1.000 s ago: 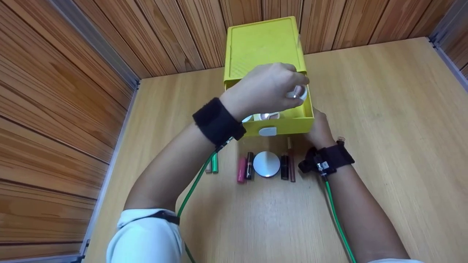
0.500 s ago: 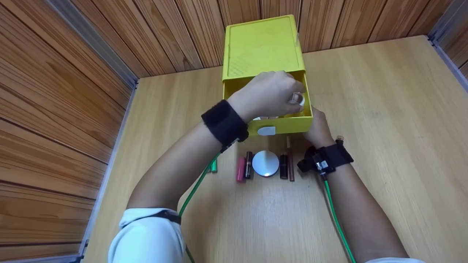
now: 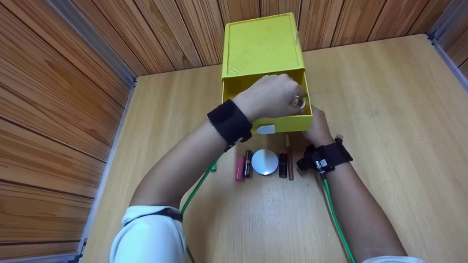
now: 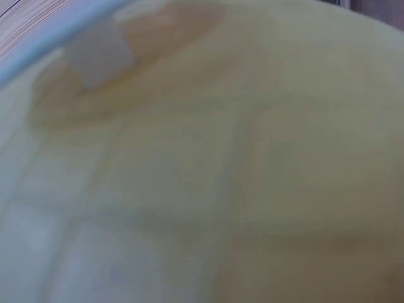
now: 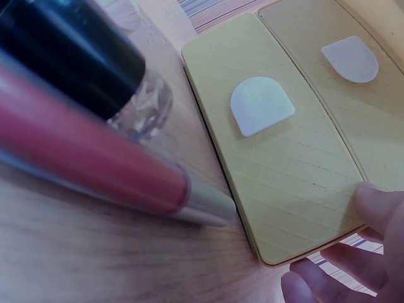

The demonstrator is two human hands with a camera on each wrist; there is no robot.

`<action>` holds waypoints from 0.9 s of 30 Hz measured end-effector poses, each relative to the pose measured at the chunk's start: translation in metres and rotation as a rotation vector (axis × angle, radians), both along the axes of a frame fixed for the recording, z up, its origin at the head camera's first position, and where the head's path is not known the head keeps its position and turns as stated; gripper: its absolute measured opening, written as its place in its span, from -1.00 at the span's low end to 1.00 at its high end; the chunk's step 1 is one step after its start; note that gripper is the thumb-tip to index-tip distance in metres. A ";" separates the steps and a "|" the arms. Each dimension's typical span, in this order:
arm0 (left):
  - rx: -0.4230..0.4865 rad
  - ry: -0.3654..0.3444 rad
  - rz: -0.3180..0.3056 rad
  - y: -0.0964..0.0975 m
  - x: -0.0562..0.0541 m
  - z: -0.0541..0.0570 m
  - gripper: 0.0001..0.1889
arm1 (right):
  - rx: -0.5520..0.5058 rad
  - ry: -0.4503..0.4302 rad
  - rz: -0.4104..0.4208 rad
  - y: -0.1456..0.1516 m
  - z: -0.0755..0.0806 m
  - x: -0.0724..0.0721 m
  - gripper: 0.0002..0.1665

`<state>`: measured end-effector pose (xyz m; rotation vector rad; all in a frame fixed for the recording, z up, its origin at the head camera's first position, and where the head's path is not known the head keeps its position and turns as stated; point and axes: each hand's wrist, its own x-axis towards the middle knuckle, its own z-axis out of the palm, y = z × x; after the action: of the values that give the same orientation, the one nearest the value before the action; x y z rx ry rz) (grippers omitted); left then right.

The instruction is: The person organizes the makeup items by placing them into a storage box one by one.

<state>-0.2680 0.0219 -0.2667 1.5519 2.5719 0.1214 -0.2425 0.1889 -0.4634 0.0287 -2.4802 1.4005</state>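
Observation:
My left hand point(image 3: 270, 95) reaches into the pulled-out drawer of a yellow drawer box point(image 3: 263, 45). Its fingers pinch a small round item with a white rim point(image 3: 302, 103), whose kind I cannot tell. The forearm and hand hide most of the drawer's inside. A blurred yellow surface with grid lines point(image 4: 170, 164) fills the left wrist view. At the box's right side, my right hand point(image 5: 353, 259) holds its corner, thumb on the front edge and fingers along the side. White tabs mark two drawer fronts point(image 5: 284, 177) in the right wrist view.
Before the box lie a pink tube point(image 3: 239, 168), a black tube point(image 3: 248, 164), a round silvery compact point(image 3: 264, 162), a black-capped bottle point(image 3: 282, 165) and a slim lip gloss point(image 3: 290, 162). A green item point(image 3: 214, 167) shows beside my left forearm. Wood-panel walls stand behind and left.
My left hand has sunk lower into the drawer with the small round item, shifting slightly right. Pale things seen in the drawer earlier are now hidden. My right hand stays at the box.

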 end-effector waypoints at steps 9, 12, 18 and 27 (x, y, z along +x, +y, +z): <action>-0.033 -0.117 0.013 0.004 -0.002 0.001 -0.72 | -0.012 -0.006 -0.005 -0.001 0.006 -0.002 -0.86; -0.034 -0.117 0.003 0.004 -0.004 0.001 -0.73 | -0.006 0.016 -0.001 0.000 0.008 -0.003 -0.88; -0.022 -0.141 -0.001 0.006 -0.005 0.001 -0.76 | -0.009 0.034 0.001 0.001 0.008 -0.003 -0.88; -0.045 -0.218 0.032 0.006 -0.002 -0.004 -0.75 | -0.026 -0.016 0.007 -0.001 0.002 0.000 -0.84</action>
<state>-0.2703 0.0276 -0.2707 1.3981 2.4131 0.2215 -0.2427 0.1882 -0.4610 0.0210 -2.4769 1.4418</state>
